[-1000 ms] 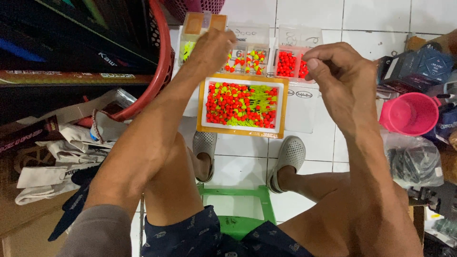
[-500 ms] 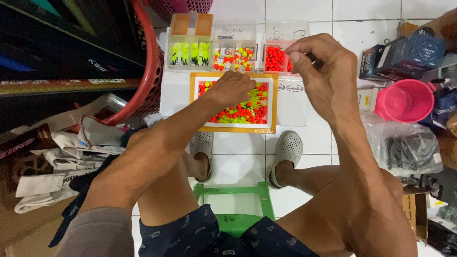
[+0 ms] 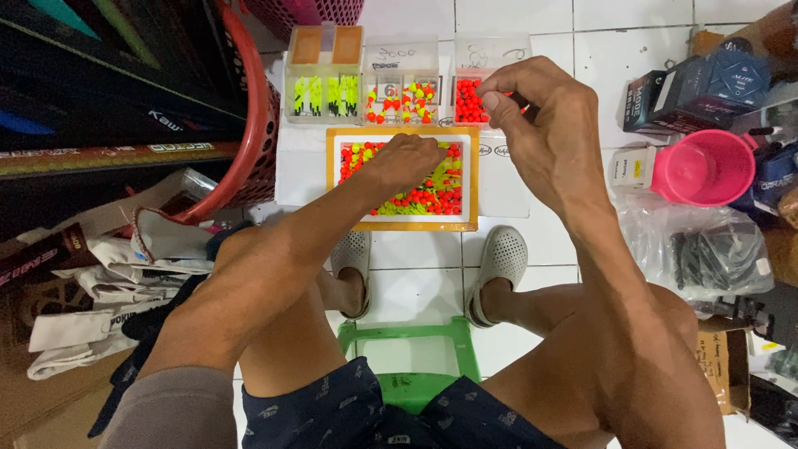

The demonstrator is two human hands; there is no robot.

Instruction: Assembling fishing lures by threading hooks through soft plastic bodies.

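While left hand [image 3: 407, 162] digs: fingers curled in orange-rimmed tray [image 3: 332, 179], grip hidden.
Right hand [image 3: 540, 125]: pinching something tiny, red.
Risk: right-hand pinch slips, piece rolls off.

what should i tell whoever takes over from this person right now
Left hand: reaching into the orange-rimmed tray of red and yellow-green beads, fingers down among them; whether it grips one cannot be seen.
Right hand: raised beside the tray, thumb and forefinger pinched, seemingly on something small and red.
Behind the tray stand three clear boxes: yellow-green pieces, mixed beads, red beads.
Done: each box already holds some pieces.
Left: many mixed beads remain in the tray.
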